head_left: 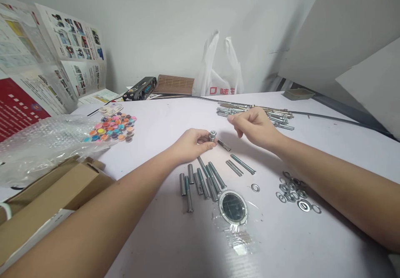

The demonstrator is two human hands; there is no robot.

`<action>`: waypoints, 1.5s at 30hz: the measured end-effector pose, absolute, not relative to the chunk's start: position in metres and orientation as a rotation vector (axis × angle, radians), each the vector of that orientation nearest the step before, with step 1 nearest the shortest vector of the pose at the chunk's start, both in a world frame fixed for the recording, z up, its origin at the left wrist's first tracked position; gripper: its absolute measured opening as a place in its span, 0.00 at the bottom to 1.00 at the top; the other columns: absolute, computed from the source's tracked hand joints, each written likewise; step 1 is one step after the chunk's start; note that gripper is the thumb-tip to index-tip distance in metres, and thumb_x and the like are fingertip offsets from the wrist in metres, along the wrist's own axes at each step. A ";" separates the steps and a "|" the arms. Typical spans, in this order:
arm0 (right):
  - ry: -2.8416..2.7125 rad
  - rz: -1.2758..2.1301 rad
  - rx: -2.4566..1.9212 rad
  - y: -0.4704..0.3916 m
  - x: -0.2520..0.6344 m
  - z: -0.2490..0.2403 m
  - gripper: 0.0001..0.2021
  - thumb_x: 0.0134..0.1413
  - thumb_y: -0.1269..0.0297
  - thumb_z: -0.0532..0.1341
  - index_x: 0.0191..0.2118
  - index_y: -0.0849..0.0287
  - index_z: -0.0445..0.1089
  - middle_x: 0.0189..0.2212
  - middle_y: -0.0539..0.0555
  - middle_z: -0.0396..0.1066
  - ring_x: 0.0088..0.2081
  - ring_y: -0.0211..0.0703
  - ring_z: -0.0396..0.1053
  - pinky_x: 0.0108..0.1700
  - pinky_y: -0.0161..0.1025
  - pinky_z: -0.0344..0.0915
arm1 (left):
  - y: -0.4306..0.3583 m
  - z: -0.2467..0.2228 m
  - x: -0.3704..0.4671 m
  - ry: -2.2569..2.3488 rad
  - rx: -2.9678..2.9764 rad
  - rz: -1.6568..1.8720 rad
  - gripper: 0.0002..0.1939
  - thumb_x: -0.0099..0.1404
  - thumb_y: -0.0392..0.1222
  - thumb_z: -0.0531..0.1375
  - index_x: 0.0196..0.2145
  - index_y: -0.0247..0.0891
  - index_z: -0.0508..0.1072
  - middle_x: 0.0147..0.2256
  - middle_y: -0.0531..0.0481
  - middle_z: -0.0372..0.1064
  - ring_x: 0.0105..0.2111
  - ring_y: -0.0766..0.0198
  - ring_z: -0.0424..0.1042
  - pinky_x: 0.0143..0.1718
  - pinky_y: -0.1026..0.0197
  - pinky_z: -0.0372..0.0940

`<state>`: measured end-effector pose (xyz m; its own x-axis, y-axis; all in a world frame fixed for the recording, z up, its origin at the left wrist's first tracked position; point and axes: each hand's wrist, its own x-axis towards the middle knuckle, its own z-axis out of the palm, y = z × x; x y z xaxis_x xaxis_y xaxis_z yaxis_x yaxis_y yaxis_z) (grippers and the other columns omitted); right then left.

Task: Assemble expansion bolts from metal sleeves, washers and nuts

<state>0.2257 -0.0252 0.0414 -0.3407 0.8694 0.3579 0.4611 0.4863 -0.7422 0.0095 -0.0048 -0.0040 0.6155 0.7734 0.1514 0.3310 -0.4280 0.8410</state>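
My left hand is closed around an expansion bolt, its nut end pointing up between thumb and fingers. My right hand hovers to the right, fingers loosely bent and apart, with nothing visible in them. Just beyond it lies a pile of assembled expansion bolts, some silver and some brass-coloured. On the table near my left hand are several loose bolts and metal sleeves. One sleeve and one bolt lie apart to the right. Washers and nuts are heaped below my right forearm.
A round dark disc is taped to the white table. Coloured caps, bubble wrap and a cardboard box are at the left. A white plastic bag and a small tray stand at the back.
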 end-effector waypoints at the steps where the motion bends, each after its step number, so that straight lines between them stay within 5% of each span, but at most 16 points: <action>1: -1.932 0.666 -1.132 -0.025 0.226 0.041 0.26 0.61 0.53 0.56 0.13 0.58 0.63 0.12 0.47 0.54 0.18 0.33 0.50 0.25 0.39 0.50 | -0.005 -0.004 0.009 0.879 2.024 0.678 0.12 0.63 0.46 0.60 0.39 0.35 0.77 0.35 0.48 0.75 0.36 0.61 0.72 0.42 0.58 0.64; 6: -2.104 0.792 -1.045 -0.027 0.220 0.038 0.12 0.59 0.56 0.59 0.37 0.58 0.76 0.25 0.51 0.72 0.27 0.39 0.64 0.31 0.39 0.59 | -0.004 -0.004 0.009 0.896 2.063 0.678 0.11 0.63 0.46 0.60 0.35 0.35 0.76 0.32 0.49 0.74 0.34 0.61 0.71 0.38 0.58 0.63; 11: -1.989 0.665 -1.167 -0.028 0.224 0.041 0.25 0.61 0.50 0.55 0.18 0.59 0.72 0.12 0.47 0.54 0.17 0.34 0.50 0.23 0.38 0.49 | -0.004 -0.004 0.009 0.875 2.023 0.679 0.10 0.63 0.44 0.60 0.38 0.36 0.77 0.35 0.48 0.76 0.37 0.61 0.72 0.41 0.59 0.64; 17: -2.116 0.763 -1.053 -0.029 0.220 0.039 0.15 0.59 0.52 0.59 0.36 0.58 0.76 0.26 0.52 0.73 0.28 0.40 0.66 0.32 0.39 0.60 | -0.004 -0.004 0.009 0.900 2.058 0.670 0.11 0.63 0.45 0.60 0.36 0.36 0.77 0.33 0.49 0.75 0.35 0.61 0.72 0.39 0.58 0.64; 21: -1.961 0.717 -1.131 -0.031 0.223 0.041 0.28 0.62 0.48 0.55 0.14 0.59 0.66 0.12 0.49 0.58 0.17 0.34 0.54 0.25 0.38 0.52 | -0.004 -0.004 0.009 0.862 2.010 0.681 0.10 0.63 0.44 0.61 0.38 0.36 0.77 0.35 0.48 0.76 0.37 0.60 0.73 0.42 0.57 0.64; 23: -1.854 0.647 -1.181 -0.030 0.226 0.043 0.29 0.62 0.49 0.54 0.12 0.59 0.64 0.11 0.48 0.54 0.17 0.33 0.50 0.23 0.38 0.49 | -0.004 -0.004 0.009 0.852 1.997 0.676 0.10 0.63 0.43 0.61 0.39 0.36 0.77 0.36 0.47 0.76 0.37 0.61 0.73 0.43 0.57 0.64; 25: -1.901 0.656 -1.174 -0.030 0.226 0.042 0.23 0.62 0.53 0.55 0.19 0.59 0.70 0.14 0.49 0.59 0.19 0.35 0.55 0.25 0.38 0.52 | -0.004 -0.003 0.009 0.863 2.009 0.674 0.10 0.63 0.43 0.61 0.38 0.36 0.77 0.35 0.48 0.76 0.36 0.61 0.73 0.42 0.57 0.64; 27: -2.009 0.700 -1.130 -0.030 0.223 0.039 0.14 0.61 0.57 0.57 0.36 0.60 0.76 0.21 0.50 0.69 0.24 0.38 0.64 0.29 0.38 0.59 | -0.004 -0.003 0.009 0.886 2.038 0.676 0.10 0.63 0.44 0.61 0.36 0.36 0.77 0.33 0.48 0.75 0.35 0.61 0.72 0.41 0.57 0.64; 30: -2.182 0.715 -1.069 -0.030 0.216 0.033 0.19 0.60 0.62 0.58 0.56 0.58 0.69 0.32 0.53 0.76 0.32 0.42 0.70 0.37 0.40 0.64 | -0.004 -0.004 0.008 0.880 2.056 0.683 0.10 0.63 0.45 0.60 0.35 0.35 0.76 0.32 0.49 0.74 0.34 0.62 0.71 0.38 0.58 0.64; 36: -2.396 0.386 -0.977 -0.028 0.217 0.032 0.12 0.60 0.65 0.57 0.46 0.54 0.75 0.38 0.54 0.75 0.40 0.45 0.69 0.44 0.44 0.63 | -0.005 -0.005 0.009 0.849 2.070 0.716 0.09 0.63 0.42 0.60 0.38 0.35 0.77 0.35 0.49 0.76 0.37 0.61 0.72 0.42 0.59 0.64; 45: -2.259 0.210 -1.061 -0.025 0.242 0.019 0.13 0.58 0.65 0.58 0.48 0.57 0.72 0.43 0.57 0.74 0.45 0.49 0.70 0.47 0.47 0.67 | -0.005 -0.005 0.009 1.008 2.014 0.803 0.14 0.63 0.46 0.61 0.43 0.37 0.77 0.40 0.47 0.77 0.39 0.60 0.73 0.43 0.57 0.66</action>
<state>0.2421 -0.0251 0.0193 -0.4798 0.7394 0.4723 0.6395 0.6633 -0.3886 0.0089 -0.0054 -0.0053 0.4972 0.8438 0.2019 0.3856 -0.4233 0.8198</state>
